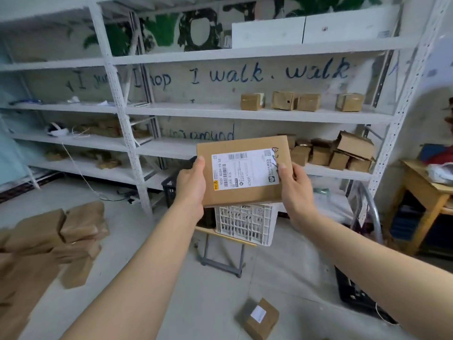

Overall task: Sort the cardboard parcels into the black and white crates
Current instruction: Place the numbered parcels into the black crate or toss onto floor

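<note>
While above the white crate (pixel 245 223), parcel (pixel 242 171) between both hands.

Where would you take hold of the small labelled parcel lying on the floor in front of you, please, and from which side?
Probably from above, one hand spanning the small parcel across its two opposite side faces. It lies flat on the floor with its label up and clear space all round, so its sides are free. Both hands, left and right, are now busy with the larger parcel.
</note>
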{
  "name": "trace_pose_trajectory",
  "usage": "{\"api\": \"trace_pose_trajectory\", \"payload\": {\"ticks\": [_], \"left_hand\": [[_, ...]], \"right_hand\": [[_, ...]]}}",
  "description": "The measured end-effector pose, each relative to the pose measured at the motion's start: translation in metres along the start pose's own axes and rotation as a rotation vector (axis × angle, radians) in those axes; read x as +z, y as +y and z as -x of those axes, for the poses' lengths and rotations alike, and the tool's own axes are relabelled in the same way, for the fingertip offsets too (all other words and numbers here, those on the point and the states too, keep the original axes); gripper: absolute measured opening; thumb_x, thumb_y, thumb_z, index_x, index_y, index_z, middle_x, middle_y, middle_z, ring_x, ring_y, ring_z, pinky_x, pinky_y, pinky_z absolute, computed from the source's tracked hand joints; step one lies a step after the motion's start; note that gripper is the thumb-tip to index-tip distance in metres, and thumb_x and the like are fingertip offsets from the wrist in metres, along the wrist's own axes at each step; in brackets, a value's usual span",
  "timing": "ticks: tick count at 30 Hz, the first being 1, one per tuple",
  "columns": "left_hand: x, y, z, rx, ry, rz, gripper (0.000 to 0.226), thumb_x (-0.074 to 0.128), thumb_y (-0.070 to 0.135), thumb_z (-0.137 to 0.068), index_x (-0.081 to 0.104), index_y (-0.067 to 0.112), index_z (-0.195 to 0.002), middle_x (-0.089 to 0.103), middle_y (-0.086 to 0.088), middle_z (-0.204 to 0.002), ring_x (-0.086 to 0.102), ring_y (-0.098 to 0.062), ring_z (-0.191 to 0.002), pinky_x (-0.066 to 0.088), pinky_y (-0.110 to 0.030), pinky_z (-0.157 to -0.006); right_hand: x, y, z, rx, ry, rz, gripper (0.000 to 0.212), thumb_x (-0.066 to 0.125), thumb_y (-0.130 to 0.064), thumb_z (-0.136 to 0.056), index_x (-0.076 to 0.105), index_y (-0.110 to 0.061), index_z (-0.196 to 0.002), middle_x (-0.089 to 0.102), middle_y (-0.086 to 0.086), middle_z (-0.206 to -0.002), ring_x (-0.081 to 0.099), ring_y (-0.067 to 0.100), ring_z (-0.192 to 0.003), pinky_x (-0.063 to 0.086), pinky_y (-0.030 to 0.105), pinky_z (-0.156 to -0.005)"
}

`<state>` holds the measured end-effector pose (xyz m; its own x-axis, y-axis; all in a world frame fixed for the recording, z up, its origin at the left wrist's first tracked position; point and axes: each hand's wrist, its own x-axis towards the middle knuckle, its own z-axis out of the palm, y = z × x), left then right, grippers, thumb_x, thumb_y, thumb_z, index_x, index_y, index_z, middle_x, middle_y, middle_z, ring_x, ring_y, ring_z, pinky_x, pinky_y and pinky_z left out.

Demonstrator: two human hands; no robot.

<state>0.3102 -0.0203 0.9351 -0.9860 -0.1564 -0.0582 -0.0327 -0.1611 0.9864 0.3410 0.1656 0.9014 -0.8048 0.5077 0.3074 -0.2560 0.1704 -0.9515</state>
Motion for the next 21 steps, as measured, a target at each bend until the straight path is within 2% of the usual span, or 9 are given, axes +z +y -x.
{"api": "trace_pose_trajectory", "payload": {"ticks": [5,7,13,18,21], "left_hand": [[-0.043,0.016,-0.094,-0.009,-0.019,-0.033,0.032,0.049,0.053,-0.092,0.054,0.022,-0.095,0.066,0.006,-0.082,0.063,-0.013,-0.078,0.049,-0.031,-0.063],[-0.054,0.019,-0.118,-0.025,-0.041,-0.012,0.032,0.049,0.053,-0.093,0.058,0.023,-0.095,0.069,0.008,-0.079,0.066,-0.012,-0.076,0.048,-0.028,-0.059],[-0.072,0.021,-0.177,-0.049,-0.042,0.013,0.043,0.049,0.053,-0.093,0.058,0.018,-0.116,0.070,0.006,-0.089,0.067,-0.011,-0.077,0.046,-0.026,-0.055],[-0.071,0.016,-0.225,-0.069,-0.042,0.010,0.042,0.048,0.051,-0.094,0.057,0.019,-0.119,0.070,0.007,-0.089,0.066,-0.009,-0.078,0.045,-0.024,-0.054],[-0.068,0.013,-0.264,-0.067,-0.026,0.003,0.038,0.048,0.050,-0.094,0.058,0.019,-0.115,0.070,0.009,-0.084,0.067,-0.007,-0.071,0.047,-0.021,-0.049]], "right_hand": [[0.089,0.000,-0.033,-0.001,0.012,0.014,0.020,0.043,-0.039,-0.096,0.050,-0.031,-0.112,0.060,-0.017,-0.098,0.055,0.001,-0.089,0.041,0.020,-0.065],[0.111,0.001,-0.044,0.006,0.012,0.023,0.027,0.042,-0.040,-0.096,0.052,-0.027,-0.118,0.061,-0.012,-0.101,0.056,0.004,-0.091,0.042,0.021,-0.066],[0.160,0.014,-0.082,0.005,-0.015,0.046,0.038,0.042,-0.039,-0.096,0.051,-0.020,-0.127,0.061,-0.006,-0.106,0.056,0.010,-0.094,0.042,0.025,-0.069],[0.192,0.034,-0.124,0.037,-0.035,0.042,0.038,0.043,-0.038,-0.096,0.053,-0.018,-0.126,0.061,-0.007,-0.101,0.054,0.003,-0.086,0.040,0.022,-0.063],[0.217,0.051,-0.156,0.057,-0.065,0.019,0.036,0.042,-0.037,-0.096,0.051,-0.017,-0.125,0.060,-0.006,-0.102,0.053,0.002,-0.086,0.039,0.020,-0.063]]}}
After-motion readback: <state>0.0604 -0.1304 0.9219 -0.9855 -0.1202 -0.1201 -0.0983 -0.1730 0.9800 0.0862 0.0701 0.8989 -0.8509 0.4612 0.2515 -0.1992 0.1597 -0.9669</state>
